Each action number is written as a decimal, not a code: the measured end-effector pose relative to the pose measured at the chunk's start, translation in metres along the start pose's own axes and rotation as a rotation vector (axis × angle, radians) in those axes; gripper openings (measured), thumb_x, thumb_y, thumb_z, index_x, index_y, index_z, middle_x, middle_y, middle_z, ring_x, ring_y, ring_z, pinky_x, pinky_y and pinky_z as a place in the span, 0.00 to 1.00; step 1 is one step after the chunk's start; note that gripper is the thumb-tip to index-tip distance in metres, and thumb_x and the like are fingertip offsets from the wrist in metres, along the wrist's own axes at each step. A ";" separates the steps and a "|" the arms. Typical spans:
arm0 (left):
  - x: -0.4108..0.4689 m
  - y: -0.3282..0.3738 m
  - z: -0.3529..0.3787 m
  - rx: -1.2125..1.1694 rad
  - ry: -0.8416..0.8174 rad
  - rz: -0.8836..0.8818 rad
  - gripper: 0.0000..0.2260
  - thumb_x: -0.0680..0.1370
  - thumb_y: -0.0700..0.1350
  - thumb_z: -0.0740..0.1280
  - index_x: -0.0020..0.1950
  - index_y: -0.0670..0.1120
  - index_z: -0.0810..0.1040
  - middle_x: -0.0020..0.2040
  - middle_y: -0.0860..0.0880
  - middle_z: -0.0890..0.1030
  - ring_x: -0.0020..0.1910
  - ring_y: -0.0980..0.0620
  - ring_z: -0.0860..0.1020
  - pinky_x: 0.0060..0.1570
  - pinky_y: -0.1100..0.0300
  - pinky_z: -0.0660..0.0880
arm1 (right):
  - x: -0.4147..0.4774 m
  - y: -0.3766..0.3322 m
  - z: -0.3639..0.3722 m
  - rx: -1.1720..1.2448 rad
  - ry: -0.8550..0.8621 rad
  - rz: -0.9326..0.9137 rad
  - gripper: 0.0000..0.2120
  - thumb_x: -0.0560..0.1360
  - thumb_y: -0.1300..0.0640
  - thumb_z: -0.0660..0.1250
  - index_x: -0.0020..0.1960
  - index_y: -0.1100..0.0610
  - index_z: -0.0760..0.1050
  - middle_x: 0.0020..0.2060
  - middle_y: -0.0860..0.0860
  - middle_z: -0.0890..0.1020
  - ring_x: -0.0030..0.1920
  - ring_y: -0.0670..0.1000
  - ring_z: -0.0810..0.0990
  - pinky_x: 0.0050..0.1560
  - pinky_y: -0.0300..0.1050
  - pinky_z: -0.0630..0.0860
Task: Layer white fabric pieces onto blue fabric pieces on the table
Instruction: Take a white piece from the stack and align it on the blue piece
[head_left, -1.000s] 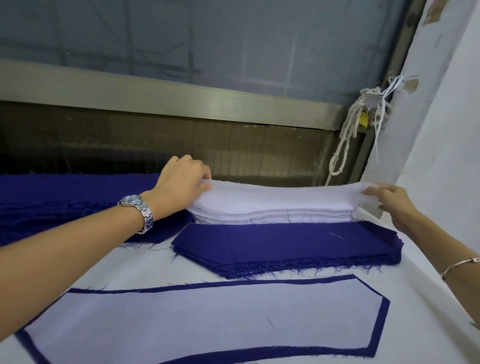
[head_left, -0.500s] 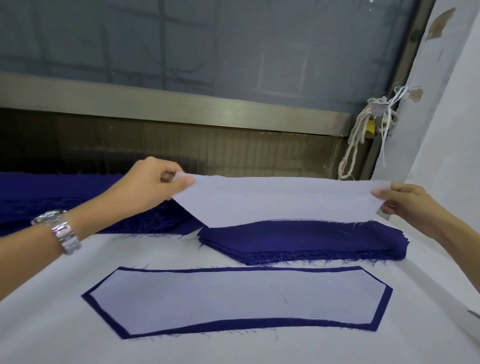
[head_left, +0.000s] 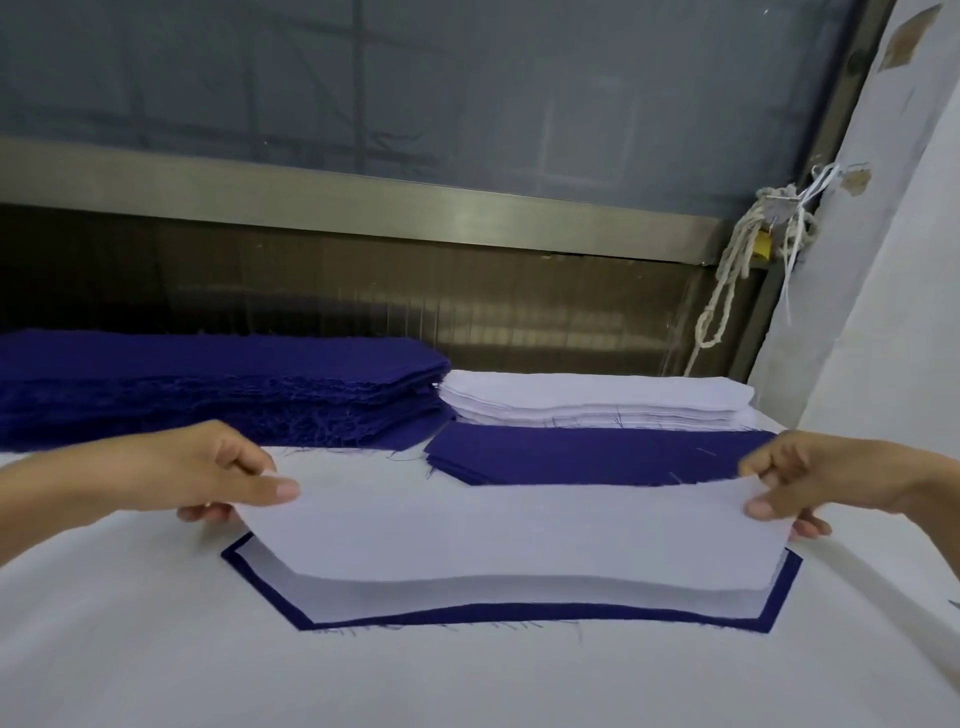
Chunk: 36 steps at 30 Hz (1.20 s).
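A white fabric piece (head_left: 519, 530) hangs stretched between my hands, just above the table. My left hand (head_left: 208, 473) pinches its left end and my right hand (head_left: 810, 483) pinches its right end. Under it lies a blue fabric piece (head_left: 467, 616) with another white piece (head_left: 363, 597) on top, only their near edges showing. Behind stand a low stack of blue pieces (head_left: 587, 452), a stack of white pieces (head_left: 592, 400) and a thick pile of blue fabric (head_left: 208, 384) at the back left.
The table (head_left: 156, 649) is covered in white cloth. A metal-framed window (head_left: 363, 192) runs along the back. A knotted white rope (head_left: 727, 286) hangs at the back right beside a white wall (head_left: 893, 260).
Both hands lifted one white piece off the white stack and carried it toward me, over the blue stack. It now hangs above the layered pair on the table.
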<state>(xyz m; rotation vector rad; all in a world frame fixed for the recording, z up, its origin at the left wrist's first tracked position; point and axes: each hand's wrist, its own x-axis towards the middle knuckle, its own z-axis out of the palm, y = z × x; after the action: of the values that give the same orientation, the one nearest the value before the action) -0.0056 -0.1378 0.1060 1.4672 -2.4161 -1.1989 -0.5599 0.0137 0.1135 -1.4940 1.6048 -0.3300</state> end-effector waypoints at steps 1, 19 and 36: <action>0.000 -0.003 0.002 0.001 -0.011 -0.023 0.18 0.67 0.65 0.71 0.40 0.52 0.87 0.32 0.52 0.79 0.25 0.59 0.70 0.27 0.66 0.64 | 0.002 0.001 0.001 -0.026 -0.017 -0.001 0.17 0.75 0.51 0.76 0.52 0.64 0.81 0.42 0.67 0.83 0.33 0.52 0.77 0.32 0.39 0.74; 0.009 -0.033 0.019 -0.011 0.127 -0.039 0.32 0.53 0.78 0.72 0.32 0.50 0.80 0.34 0.37 0.83 0.25 0.57 0.78 0.40 0.62 0.73 | 0.017 0.020 0.007 -0.114 -0.027 0.093 0.27 0.71 0.49 0.79 0.46 0.72 0.71 0.34 0.61 0.80 0.30 0.48 0.79 0.28 0.37 0.69; 0.005 -0.024 0.028 0.053 0.207 -0.098 0.25 0.58 0.74 0.71 0.33 0.52 0.78 0.26 0.43 0.81 0.27 0.55 0.81 0.40 0.61 0.72 | 0.009 0.011 0.009 -0.179 -0.008 0.173 0.22 0.68 0.45 0.81 0.43 0.59 0.74 0.33 0.60 0.83 0.28 0.49 0.75 0.28 0.36 0.62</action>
<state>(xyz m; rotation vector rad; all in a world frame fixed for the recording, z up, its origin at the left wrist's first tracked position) -0.0024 -0.1310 0.0695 1.6526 -2.2794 -0.9518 -0.5589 0.0112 0.0966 -1.4729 1.7811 -0.0845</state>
